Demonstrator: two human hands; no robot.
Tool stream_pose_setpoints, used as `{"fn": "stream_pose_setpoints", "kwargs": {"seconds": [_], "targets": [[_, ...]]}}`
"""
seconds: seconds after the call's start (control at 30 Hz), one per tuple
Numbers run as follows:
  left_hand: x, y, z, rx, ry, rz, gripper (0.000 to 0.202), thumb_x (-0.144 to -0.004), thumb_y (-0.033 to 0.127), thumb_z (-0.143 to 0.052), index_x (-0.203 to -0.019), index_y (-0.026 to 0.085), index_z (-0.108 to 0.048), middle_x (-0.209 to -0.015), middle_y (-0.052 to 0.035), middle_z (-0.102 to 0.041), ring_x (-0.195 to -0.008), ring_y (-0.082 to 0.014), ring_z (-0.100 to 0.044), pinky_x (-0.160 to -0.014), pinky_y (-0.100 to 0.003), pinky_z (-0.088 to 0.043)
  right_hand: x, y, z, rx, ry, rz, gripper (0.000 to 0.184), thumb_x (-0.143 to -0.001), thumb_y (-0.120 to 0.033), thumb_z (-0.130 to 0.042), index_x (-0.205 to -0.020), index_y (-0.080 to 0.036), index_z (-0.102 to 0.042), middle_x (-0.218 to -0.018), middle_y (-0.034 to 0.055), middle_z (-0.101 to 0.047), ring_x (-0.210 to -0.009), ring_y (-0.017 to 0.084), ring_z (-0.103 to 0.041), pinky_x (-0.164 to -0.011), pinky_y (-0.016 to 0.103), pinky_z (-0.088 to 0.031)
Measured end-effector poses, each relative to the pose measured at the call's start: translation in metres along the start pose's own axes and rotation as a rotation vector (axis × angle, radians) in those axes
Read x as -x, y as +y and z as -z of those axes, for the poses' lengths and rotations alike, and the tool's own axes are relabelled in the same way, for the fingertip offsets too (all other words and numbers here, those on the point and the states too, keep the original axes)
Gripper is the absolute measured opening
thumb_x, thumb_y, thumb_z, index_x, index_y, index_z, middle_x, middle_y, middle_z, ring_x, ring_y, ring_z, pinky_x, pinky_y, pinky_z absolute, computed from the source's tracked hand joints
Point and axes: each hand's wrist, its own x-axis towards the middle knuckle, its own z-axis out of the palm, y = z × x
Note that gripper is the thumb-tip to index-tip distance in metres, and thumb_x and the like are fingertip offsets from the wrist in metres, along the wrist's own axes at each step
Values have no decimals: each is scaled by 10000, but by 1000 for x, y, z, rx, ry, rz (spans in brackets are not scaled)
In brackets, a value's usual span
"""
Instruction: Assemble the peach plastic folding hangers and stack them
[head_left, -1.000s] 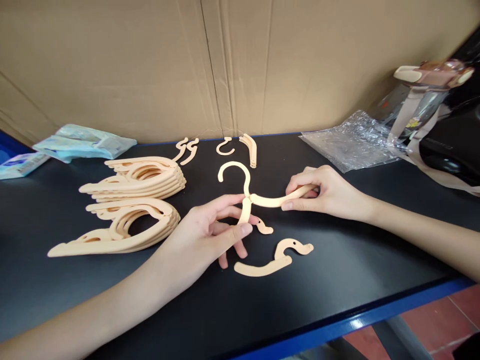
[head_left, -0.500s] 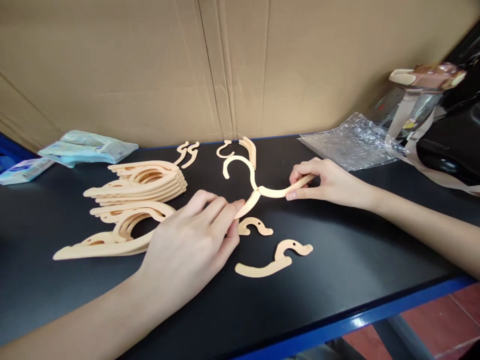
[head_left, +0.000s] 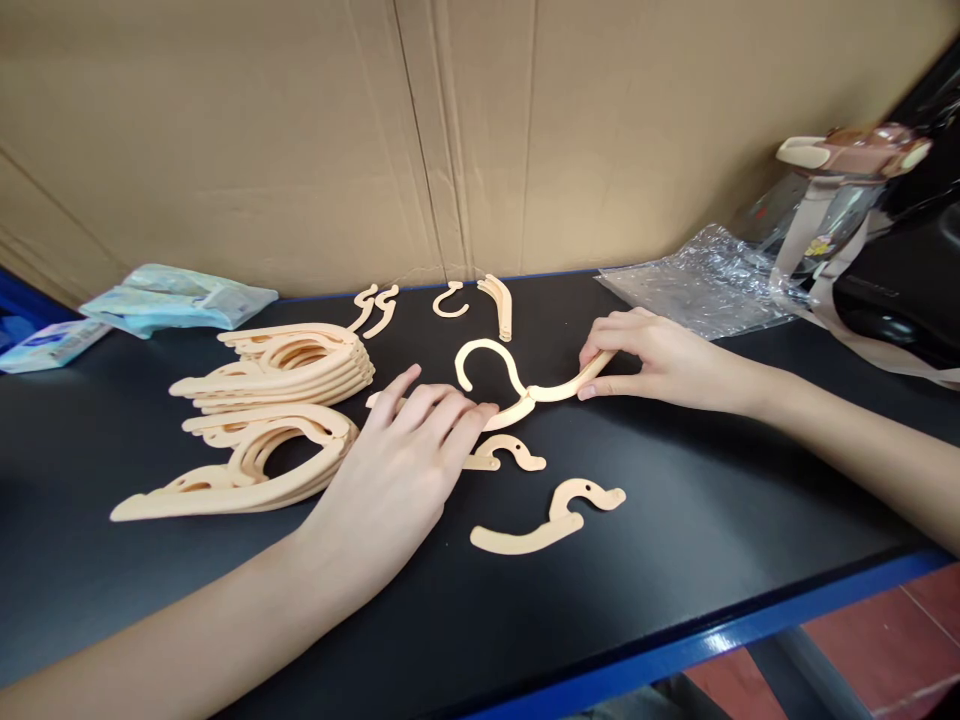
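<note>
Between my hands is a cream folding clothes hanger (head_left: 551, 394), its hook upward and its two arms spread apart at the central joint. My left hand (head_left: 409, 460) is closed on the left arm, fingers over it and thumb hidden; a tip of that arm shows past the fingers. With thumb and fingers, my right hand (head_left: 652, 360) pinches the outer end of the right arm. Nearer me on the black table (head_left: 675, 500) lie a curved hanger piece (head_left: 517, 448), partly covered by my left hand, and a jointed hanger piece (head_left: 540, 525).
Folded hangers lie in two stacks, a rear stack (head_left: 277, 365) and a front stack (head_left: 255, 470). Behind are small hook pieces (head_left: 382, 308), a loose hook (head_left: 450, 300) and curved strips (head_left: 501, 305). Blue packets (head_left: 176, 300), clear plastic (head_left: 697, 285) and a strapped bottle (head_left: 847, 190) flank them.
The hanger has shifted slightly right and lower, with its left arm swung outward to a flatter angle. My left hand has turned with it, and its fingers have straightened somewhat.
</note>
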Motion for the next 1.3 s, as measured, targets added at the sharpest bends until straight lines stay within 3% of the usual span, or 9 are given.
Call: {"fn": "stream_pose_setpoints", "kwargs": {"seconds": [0.1,0.23,0.43,0.53,0.7,0.87,1.07,1.3], "targets": [[-1,0,-1,52,3,-29,527,-774,-99,-324,-1160,89,-627,-1060,-91,-696,-1030,-277,-595,-1053,-534,-370,2,1,0,40,10,71,280,-913,-490,-588,-935,-226,-678,-989,63,-644,-927,218,-568,-860,384,-415],[-1,1,-1,112,8,-26,505,-773,-102,-337,-1154,81,-612,-1146,-111,-676,-1016,-273,-583,-898,-443,-465,4,1,-2,98,30,107,237,-949,-420,-553,-998,-228,-683,-1177,91,-595,-1102,240,-537,-960,424,-414],[-1,0,-2,237,-73,-1,476,-840,-72,-338,-1201,130,-574,-1264,-105,-626,-1086,-258,-566,-864,-410,-484,6,-6,-8,96,17,142,212,-973,-330,-518,-1080,-200,-645,-1273,104,-556,-1208,238,-514,-1017,418,-443],[-1,-2,-4,329,-108,18,408,-870,-35,-364,-1172,152,-566,-1279,-99,-616,-1108,-240,-569,-911,-410,-485,7,-13,-10,47,-9,143,204,-975,-309,-513,-1111,-214,-632,-1280,93,-558,-1216,227,-522,-1017,412,-458],[0,-3,-6,400,-124,3,341,-900,-5,-351,-1120,174,-540,-1384,-103,-559,-1240,-228,-525,-1041,-446,-428,8,-25,-10,-36,-53,195,398,-973,-324,-516,-1365,-256,-501,-1312,100,-548,-1197,224,-531,-998,421,-476],[1,-3,-8,391,-121,-18,369,-918,6,-348,-1199,176,-514,-1386,-108,-562,-1303,-216,-496,-1099,-464,-394,8,-30,-9,2,-120,232,372,-941,-398,-573,-1287,-264,-604,-1367,97,-520,-1232,235,-516,-1010,421,-463],[0,-3,-8,439,-80,-3,330,-987,139,-393,-1294,177,-507,-1397,-108,-537,-1308,-226,-471,-1061,-430,-431,8,-24,-5,-7,-85,107,351,-920,-466,-586,-1186,-251,-663,-1356,88,-538,-1218,251,-547,-1008,420,-461],[0,-2,-5,434,-37,-6,310,-993,146,-405,-1280,169,-520,-1371,-83,-546,-1325,-203,-427,-1077,-379,-389,9,-18,-1,-2,-91,25,215,-974,-354,-488,-965,-210,-646,-1312,80,-563,-1150,233,-579,-958,406,-472]]}}
